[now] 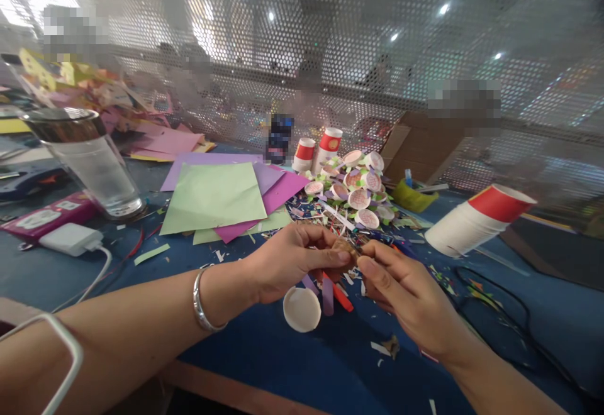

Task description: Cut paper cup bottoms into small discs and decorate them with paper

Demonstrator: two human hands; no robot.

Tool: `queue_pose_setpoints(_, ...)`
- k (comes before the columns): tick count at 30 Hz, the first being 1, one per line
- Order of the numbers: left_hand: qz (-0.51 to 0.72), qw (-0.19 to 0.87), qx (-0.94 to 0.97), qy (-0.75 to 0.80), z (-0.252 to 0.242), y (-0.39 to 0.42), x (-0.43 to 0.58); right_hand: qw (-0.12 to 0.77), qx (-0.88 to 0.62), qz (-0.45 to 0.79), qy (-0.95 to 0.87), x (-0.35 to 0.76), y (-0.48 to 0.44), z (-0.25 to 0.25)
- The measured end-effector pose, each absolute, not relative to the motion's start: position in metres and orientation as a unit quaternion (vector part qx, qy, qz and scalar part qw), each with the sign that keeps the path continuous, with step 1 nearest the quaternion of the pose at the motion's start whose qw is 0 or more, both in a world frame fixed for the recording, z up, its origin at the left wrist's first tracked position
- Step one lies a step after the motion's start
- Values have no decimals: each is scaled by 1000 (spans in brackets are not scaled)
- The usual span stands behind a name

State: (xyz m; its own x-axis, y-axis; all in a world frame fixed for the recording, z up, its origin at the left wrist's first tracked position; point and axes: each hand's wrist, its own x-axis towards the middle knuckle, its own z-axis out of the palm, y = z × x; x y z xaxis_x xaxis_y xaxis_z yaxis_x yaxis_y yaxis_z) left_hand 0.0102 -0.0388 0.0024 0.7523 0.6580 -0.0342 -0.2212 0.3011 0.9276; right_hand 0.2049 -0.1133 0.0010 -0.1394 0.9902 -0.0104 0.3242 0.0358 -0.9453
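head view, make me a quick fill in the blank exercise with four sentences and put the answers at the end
1. The left hand holds a small piece that is ____ in colour, with the right hand close beside it.
2. The silver bracelet circles the ____ wrist.
3. The top sheet of paper is pale ____.
4. The rightmost paper cup is white and ____.

Missing words: brown; left; green; red

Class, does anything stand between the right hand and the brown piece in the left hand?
Nothing visible does: the right hand is close beside the brown piece, which the left hand pinches. Whether they touch is too small to tell.
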Motion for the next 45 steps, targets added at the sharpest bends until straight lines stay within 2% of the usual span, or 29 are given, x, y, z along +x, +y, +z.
queue_pose_setpoints(7, 314, 789, 482, 217, 7, -37, 11, 384, -539, 424, -619, 202, -114, -1)
queue_pose_setpoints(12, 384, 724, 491, 296, 14, -28, 4, 408, -543, 402, -615, 202, -114, -1)
queue_pose_setpoints(18, 320, 714, 563, 266, 10, -35, 7, 379, -555, 354, -651, 200, -110, 2)
queue_pose_setpoints(34, 320, 651, 641, 250, 0, -39, 9, 349, -553, 356, -668, 202, -112, 4)
queue_pose_setpoints(45, 318, 695, 604, 225, 4, -40, 12, 368, -546, 385, -647, 202, -115, 5)
